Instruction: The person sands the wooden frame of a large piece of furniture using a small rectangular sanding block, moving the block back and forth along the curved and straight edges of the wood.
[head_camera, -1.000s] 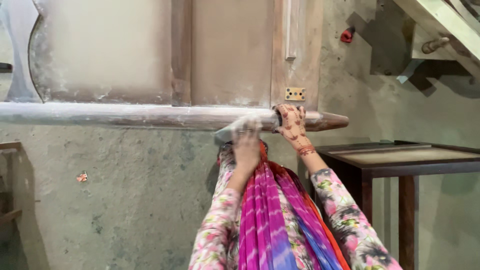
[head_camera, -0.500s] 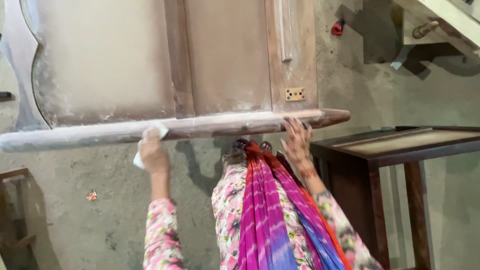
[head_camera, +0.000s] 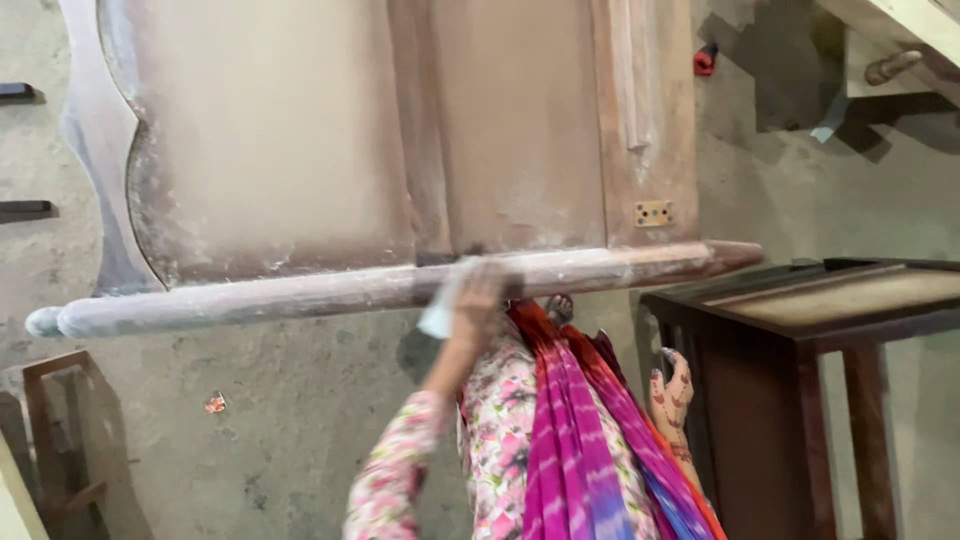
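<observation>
Left hand (head_camera: 478, 300) is up on the long rounded wooden rail (head_camera: 380, 288), fingers closed around a small pale pad (head_camera: 440, 312), sandpaper or cloth, I cannot tell which, pressed against the rail about midway along; right hand (head_camera: 670, 392) hangs low and free beside the dark table (head_camera: 800, 300), fingers loosely open, holding nothing. To my mind the rubbing goes best with strokes along the length of the rail, with even pressure, the pad wrapped to follow the curve so no flat spots are cut; the rail looks dusty and pale over most of its length, darker toward its pointed right end (head_camera: 735, 255), so that stretch may want different attention. A steadying hand on the rail near the pad would likely keep the piece from shifting, since the free hand does nothing at present.

Above the rail stands the large carved wooden panel (head_camera: 270, 150), chalky with dust, a small pale fitting (head_camera: 653, 212) on its right upright; my pink and purple scarf (head_camera: 580, 440) hangs close below the rail and could snag or catch dust; the dark table crowds the right side; a wooden frame (head_camera: 55, 440) sits low at left; a small red thing (head_camera: 705, 60) lies on the grey floor (head_camera: 300, 420) beyond the panel.
</observation>
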